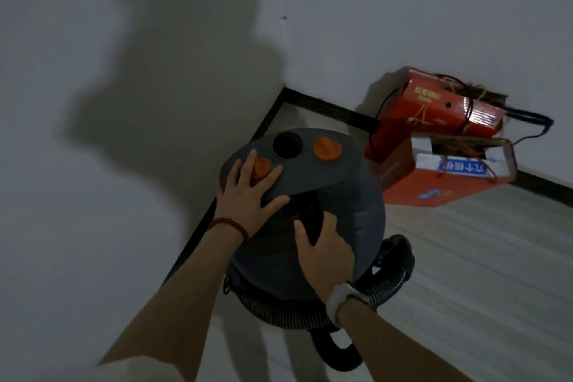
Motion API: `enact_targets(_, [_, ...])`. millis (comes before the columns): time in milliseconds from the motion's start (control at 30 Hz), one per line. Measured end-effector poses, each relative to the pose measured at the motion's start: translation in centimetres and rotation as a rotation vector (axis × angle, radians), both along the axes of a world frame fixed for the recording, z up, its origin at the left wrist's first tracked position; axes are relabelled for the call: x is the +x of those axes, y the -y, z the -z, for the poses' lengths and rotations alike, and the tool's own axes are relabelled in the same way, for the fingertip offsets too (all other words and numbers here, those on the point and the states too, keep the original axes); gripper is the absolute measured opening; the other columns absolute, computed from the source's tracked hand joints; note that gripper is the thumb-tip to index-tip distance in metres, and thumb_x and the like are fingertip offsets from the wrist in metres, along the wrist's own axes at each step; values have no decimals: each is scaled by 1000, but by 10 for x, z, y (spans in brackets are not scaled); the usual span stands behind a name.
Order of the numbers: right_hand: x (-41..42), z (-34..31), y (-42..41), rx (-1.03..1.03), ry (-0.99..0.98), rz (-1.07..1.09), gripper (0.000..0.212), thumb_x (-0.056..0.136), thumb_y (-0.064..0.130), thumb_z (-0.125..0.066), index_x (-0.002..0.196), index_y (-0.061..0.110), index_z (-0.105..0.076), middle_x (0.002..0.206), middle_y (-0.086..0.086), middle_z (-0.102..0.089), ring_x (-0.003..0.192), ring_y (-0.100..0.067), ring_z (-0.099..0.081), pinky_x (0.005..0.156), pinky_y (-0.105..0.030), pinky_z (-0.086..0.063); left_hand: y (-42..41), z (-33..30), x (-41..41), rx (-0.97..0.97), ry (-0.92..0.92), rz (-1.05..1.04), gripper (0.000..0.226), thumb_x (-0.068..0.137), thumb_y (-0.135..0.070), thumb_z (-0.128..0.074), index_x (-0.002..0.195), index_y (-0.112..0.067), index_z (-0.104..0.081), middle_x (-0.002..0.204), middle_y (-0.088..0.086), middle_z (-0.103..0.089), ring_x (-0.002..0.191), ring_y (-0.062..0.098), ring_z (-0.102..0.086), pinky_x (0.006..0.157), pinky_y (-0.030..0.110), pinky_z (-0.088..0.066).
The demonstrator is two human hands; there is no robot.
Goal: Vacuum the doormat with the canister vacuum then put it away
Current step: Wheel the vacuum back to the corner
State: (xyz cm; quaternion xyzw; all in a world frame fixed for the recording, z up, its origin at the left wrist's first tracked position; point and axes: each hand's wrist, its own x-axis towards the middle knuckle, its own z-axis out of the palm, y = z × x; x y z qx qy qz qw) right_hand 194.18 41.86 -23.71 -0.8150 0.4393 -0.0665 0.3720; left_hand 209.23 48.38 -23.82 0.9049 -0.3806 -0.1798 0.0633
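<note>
1. Down in the corner of the room, your canister vacuum [325, 195] stands on the pale floor [465, 257], its dark domed body close to the two walls and the black skirting [198, 226]; the doormat does not show.
2. Your left hand [248, 195] lies flat on the sloped top of the lid, fingers spread and straight, gripping nothing; two of them straddle the nearer orange knob [261, 167]; a red bead bracelet [231, 226] circles that wrist.
3. Your right hand [325, 251] sits just behind and to the right of the left, its grip clamped on the black carry handle [310, 214] at the crown of the dome, thumb on the left of the bar and fingers curled over the right; a white watch [341, 298] is on that wrist.
4. Ahead of your left fingertips lie the open black port [287, 143] and, beside it, the second orange knob [327, 149]; neither is touched.
5. Below your right wrist, the ribbed black hose [387, 285] loops round the base of the vacuum and curls onto the floor.
6. Against the right-hand wall, well apart from the vacuum, two red cartons [434, 108] are stacked askew, with strings and a dark cord trailing from them.
</note>
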Motion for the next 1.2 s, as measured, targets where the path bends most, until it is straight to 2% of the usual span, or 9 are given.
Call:
enact_targets(167, [74, 1, 24, 7, -6, 103, 44, 88, 50, -47, 117, 17, -43, 96, -4, -67, 85, -28, -64, 68, -34, -50, 35, -2, 78, -8, -22, 86, 110, 44, -92, 19, 142, -49, -8, 156, -4, 17, 143, 28, 8, 115, 54, -12])
enact_targets(300, [125, 0, 31, 66, -61, 212, 53, 85, 54, -47, 124, 18, -41, 101, -6, -66, 89, -29, -64, 76, -42, -53, 57, 0, 134, -53, -58, 194, 102, 52, -91, 17, 141, -47, -9, 147, -12, 25, 142, 29, 7, 112, 58, -15])
enact_targets(467, [173, -4, 43, 148, -115, 398, 52, 86, 50, -49, 123, 15, -41, 104, -9, -66, 91, -31, -64, 75, -38, -52, 92, 3, 188, -113, -34, 423, 65, 82, -76, -11, 134, -43, -32, 153, 0, -10, 132, 31, -16, 88, 71, -37])
enact_targets(600, [210, -10, 56, 139, -67, 426, 43, 87, 46, -51, 115, 15, -43, 92, -8, -66, 79, -30, -65, 64, -35, -50, 124, -3, 225, 9, -60, 470, 83, 65, -77, -8, 143, -47, -17, 152, -6, 19, 143, 31, 2, 109, 63, -12])
enact_targets(667, [226, -11, 67, 157, -59, 453, 38, 88, 46, -50, 108, 15, -41, 88, -7, -65, 77, -30, -64, 60, -32, -46, 140, -9, 243, 44, -49, 508, 89, 59, -76, -2, 142, -48, -12, 155, -4, 18, 144, 28, 9, 114, 57, -5])
enact_targets(733, [245, -14, 80, 187, -42, 458, 35, 89, 46, -48, 105, 16, -39, 87, -7, -64, 77, -30, -64, 60, -31, -45, 159, -13, 262, 74, -68, 533, 90, 59, -77, -3, 143, -47, -11, 156, -2, 18, 144, 27, 12, 113, 56, -2])
enact_targets(800, [261, -14, 94, 201, -32, 471, 37, 90, 46, -47, 107, 15, -39, 89, -8, -64, 76, -30, -63, 60, -33, -47, 177, -15, 276, 103, -59, 560, 80, 71, -78, -17, 144, -47, -9, 155, -1, 21, 144, 27, 13, 114, 58, -1])
enact_targets(900, [280, -13, 112, 187, -6, 486, 42, 90, 47, -46, 111, 12, -39, 91, -11, -65, 77, -31, -64, 63, -39, -52, 200, -16, 287, 134, -20, 571, 64, 90, -58, -37, 145, -44, -7, 154, 0, 24, 143, 29, 15, 113, 59, 1])
enact_targets(1200, [315, -13, 163, 228, 40, 526, 43, 90, 46, -47, 113, 11, -37, 94, -13, -66, 81, -32, -64, 69, -42, -53, 253, -18, 308, 159, 69, 547, 59, 94, -51, -32, 146, -41, -5, 154, 6, 24, 143, 31, 14, 115, 55, 3])
